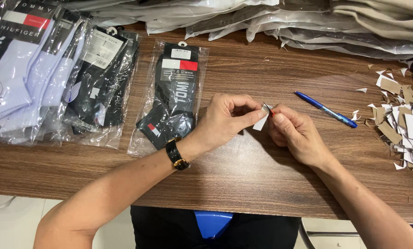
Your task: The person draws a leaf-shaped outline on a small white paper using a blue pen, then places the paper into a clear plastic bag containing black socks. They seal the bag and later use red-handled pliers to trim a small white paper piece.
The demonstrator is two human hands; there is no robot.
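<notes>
Both hands [262,121] pinch a small white sticker [262,121] over the desk [243,175], peeling it. Socks pack [174,99] lies just left, pen [325,109] right.

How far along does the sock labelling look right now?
Done, apparently: a heap of peeled paper scraps lies at the right. In hand: the left hand and right hand pinch a small white sticker between them. Left: the bagged black socks just beside the hands, perhaps the piled packs too.
</notes>
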